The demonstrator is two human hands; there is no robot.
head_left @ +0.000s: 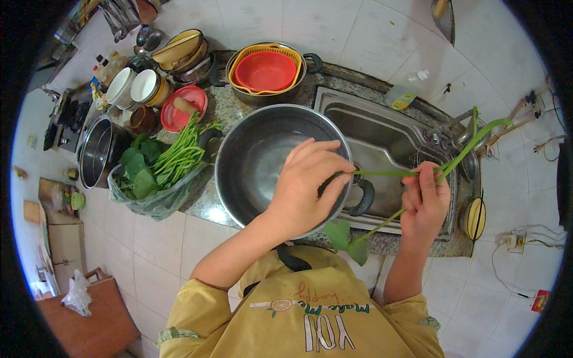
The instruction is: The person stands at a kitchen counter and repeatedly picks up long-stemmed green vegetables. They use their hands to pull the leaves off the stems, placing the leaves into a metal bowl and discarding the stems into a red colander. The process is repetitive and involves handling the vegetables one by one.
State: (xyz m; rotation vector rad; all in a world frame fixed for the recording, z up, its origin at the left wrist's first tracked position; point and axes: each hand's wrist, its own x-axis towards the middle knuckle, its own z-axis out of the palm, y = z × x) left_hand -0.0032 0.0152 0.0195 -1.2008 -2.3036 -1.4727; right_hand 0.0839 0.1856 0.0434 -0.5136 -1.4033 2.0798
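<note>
Green stalk is held above the sink; whether one piece or two cannot be told. It is pinched in the grip of the left hand over the pot, and in that of the right hand. Open room is left between them. One pot is set near the counter's front edge, just beside the sink; leftward, one bag of greens and two white bowls are seen.

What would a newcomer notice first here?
The big metal pot at the centre, beneath the left hand, probably draws the eye first. Next comes the green stem stretched between that hand and the right hand, above the sink, then the red bowl inside the yellow basket behind the pot.
</note>
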